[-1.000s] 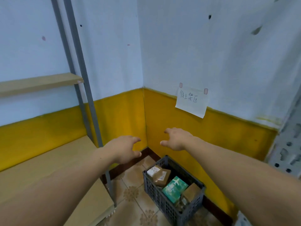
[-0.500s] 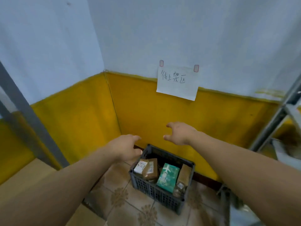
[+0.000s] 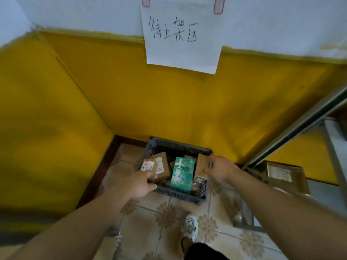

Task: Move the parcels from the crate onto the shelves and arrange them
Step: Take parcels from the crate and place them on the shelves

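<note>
Left hand at near-left corner of crate, fingers curled; right hand over right rim, thumb inside. Cannot tell whether either grips. Crate: 1, on patterned tile floor in yellow-and-white corner. Inside: green box 1, brown cartons at least 3. Paper notice on the wall: 1

Left hand and right hand both reach forward and down — knuckles up, fingers half-curled, grip unclear.
</note>
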A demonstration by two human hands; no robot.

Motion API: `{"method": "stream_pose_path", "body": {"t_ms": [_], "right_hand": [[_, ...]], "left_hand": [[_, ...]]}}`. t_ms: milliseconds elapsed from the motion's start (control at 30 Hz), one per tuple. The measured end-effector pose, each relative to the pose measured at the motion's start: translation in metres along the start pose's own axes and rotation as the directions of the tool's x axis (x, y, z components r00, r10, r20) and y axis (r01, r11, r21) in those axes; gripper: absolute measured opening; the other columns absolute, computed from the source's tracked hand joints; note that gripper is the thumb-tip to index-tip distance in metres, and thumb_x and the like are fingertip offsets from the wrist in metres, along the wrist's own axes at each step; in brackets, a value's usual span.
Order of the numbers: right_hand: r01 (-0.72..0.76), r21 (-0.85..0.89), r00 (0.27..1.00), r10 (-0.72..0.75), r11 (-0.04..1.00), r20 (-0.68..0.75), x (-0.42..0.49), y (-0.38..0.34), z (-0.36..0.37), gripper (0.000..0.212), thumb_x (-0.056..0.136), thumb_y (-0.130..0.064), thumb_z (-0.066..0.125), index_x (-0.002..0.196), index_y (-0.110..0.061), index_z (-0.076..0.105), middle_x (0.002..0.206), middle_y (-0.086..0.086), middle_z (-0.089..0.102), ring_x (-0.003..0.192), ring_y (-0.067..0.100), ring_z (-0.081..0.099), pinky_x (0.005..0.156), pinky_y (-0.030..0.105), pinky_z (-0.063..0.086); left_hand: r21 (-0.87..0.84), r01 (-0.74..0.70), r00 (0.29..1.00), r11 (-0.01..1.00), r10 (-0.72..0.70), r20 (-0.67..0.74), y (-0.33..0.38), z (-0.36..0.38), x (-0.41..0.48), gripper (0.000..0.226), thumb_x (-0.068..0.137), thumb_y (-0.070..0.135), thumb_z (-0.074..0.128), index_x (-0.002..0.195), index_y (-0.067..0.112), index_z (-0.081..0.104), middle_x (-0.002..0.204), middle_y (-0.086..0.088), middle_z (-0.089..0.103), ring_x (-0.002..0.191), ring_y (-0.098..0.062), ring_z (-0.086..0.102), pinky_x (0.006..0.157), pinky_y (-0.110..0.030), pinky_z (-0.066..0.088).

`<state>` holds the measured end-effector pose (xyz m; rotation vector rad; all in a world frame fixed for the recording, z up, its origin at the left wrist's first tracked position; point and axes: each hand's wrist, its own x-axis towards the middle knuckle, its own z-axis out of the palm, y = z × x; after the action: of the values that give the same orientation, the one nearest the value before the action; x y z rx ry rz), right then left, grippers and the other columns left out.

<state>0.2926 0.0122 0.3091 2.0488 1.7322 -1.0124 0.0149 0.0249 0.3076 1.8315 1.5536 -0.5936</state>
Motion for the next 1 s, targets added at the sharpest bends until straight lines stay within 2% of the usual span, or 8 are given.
{"method": "stream_pose_path", "body": {"t_ms": [100,167,333,467,600,733,867,1000], "right_hand": [[-0.023,0.035,0.997,0.021,0.999,0.072,0.048,0.006,0.012,0.073,0.101,-0.053,0.045,0.157,-0.013,0.020,0.153,0.015,0.041,0.128,0.030,0.050,0.100,0.038,0.046],[-0.037,0.081,0.994,0.028,0.996,0.104,0.082,0.007,0.022,0.067,0.101,-0.049,0.047,0.154,-0.013,0.028,0.147,0.015,0.047,0.124,0.028,0.054,0.093,0.032,0.046],[-0.104,0.204,0.985,0.073,0.973,0.154,0.176,0.004,0.066,0.068,0.098,-0.049,0.053,0.153,-0.015,0.031,0.149,0.014,0.045,0.124,0.030,0.054,0.092,0.030,0.047],[-0.100,0.170,0.977,0.065,0.980,0.201,0.257,0.005,0.121,0.072,0.099,-0.050,0.051,0.156,-0.015,0.025,0.157,0.014,0.034,0.137,0.032,0.043,0.102,0.031,0.039],[-0.086,0.116,0.980,0.063,0.990,0.188,0.336,0.007,0.179,0.074,0.097,-0.048,0.056,0.155,-0.013,0.025,0.156,0.015,0.034,0.138,0.033,0.040,0.107,0.035,0.037],[-0.065,0.020,0.997,0.064,0.998,0.050,0.397,0.010,0.219,0.077,0.095,-0.047,0.059,0.155,-0.014,0.024,0.158,0.017,0.027,0.142,0.036,0.030,0.112,0.042,0.034],[-0.184,-0.101,0.983,0.180,0.978,-0.042,0.429,0.020,0.247,0.101,0.089,-0.063,0.058,0.159,-0.021,-0.001,0.165,0.015,-0.006,0.152,0.036,-0.005,0.121,0.049,0.006],[-0.222,-0.123,0.975,0.218,0.967,-0.046,0.431,0.019,0.258,0.103,0.082,-0.071,0.060,0.158,-0.028,0.005,0.165,0.015,0.005,0.151,0.041,0.001,0.120,0.055,0.007]], "left_hand": [[-0.033,0.042,0.997,0.999,-0.040,0.066,-0.010,0.008,0.046,0.056,0.098,0.042,0.051,0.148,0.024,0.036,0.143,-0.004,0.048,0.119,-0.019,0.052,0.085,-0.022,0.042],[-0.056,0.060,0.994,0.997,-0.055,0.096,-0.021,0.016,0.083,0.058,0.097,0.042,0.053,0.148,0.022,0.035,0.145,-0.006,0.047,0.124,-0.021,0.051,0.094,-0.028,0.045],[-0.107,0.109,0.977,0.988,-0.087,0.194,-0.051,0.042,0.183,0.054,0.095,0.047,0.052,0.143,0.025,0.042,0.129,-0.003,0.057,0.106,-0.019,0.060,0.086,-0.032,0.053],[-0.141,0.151,0.981,0.978,-0.131,0.143,-0.081,0.077,0.273,0.052,0.093,0.045,0.056,0.139,0.022,0.047,0.133,-0.006,0.056,0.109,-0.023,0.059,0.083,-0.031,0.050],[-0.136,0.188,0.982,0.973,-0.184,0.037,-0.119,0.119,0.355,0.059,0.090,0.042,0.061,0.141,0.017,0.046,0.139,-0.008,0.052,0.119,-0.027,0.054,0.094,-0.035,0.048],[-0.157,0.227,0.970,0.961,-0.238,-0.050,-0.153,0.163,0.419,0.076,0.079,0.052,0.068,0.143,0.026,0.037,0.146,-0.010,0.036,0.130,-0.031,0.042,0.102,-0.050,0.044],[-0.056,0.296,0.943,0.953,-0.302,-0.138,-0.159,0.198,0.442,0.105,0.076,0.069,0.063,0.153,0.034,0.001,0.158,-0.014,0.000,0.144,-0.041,0.010,0.114,-0.057,0.023],[-0.139,0.300,0.924,0.944,-0.323,-0.203,-0.149,0.206,0.440,0.101,0.083,0.052,0.067,0.154,0.037,-0.004,0.160,-0.018,-0.010,0.147,-0.040,-0.007,0.117,-0.058,0.007]]}}
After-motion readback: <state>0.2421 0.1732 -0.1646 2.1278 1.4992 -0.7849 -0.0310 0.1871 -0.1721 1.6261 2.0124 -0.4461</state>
